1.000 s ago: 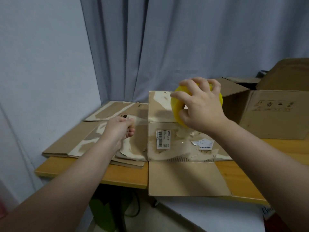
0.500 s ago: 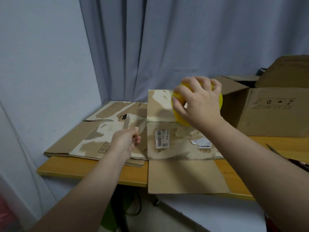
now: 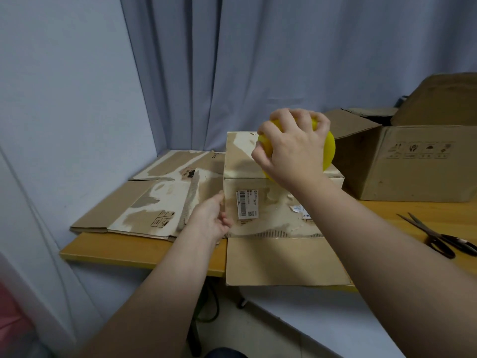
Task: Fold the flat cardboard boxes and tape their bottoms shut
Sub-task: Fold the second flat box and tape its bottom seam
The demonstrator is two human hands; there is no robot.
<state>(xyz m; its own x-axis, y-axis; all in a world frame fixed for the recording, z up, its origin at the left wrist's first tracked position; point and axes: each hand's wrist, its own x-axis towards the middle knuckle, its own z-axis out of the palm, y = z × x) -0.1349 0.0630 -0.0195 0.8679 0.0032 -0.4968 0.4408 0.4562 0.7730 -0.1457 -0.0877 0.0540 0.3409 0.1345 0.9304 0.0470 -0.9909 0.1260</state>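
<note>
**CAUTION: BOX SLIP AND WEAK TAPE BOND**

The box [image 3: 278, 259] lies flat mid-worktop [image 3: 129, 251], its front flap overhanging the near edge; a one-sided pull may drag it off. The right grip [image 3: 291, 148] is clamped on the yellow tape roll [image 3: 329, 151] above the far flap. The left grip [image 3: 210, 220] sits at the left edge; whether it pinches cannot be told. The facing is torn pale around a barcode label [image 3: 247, 204]; tape may bond poorly there.
</note>
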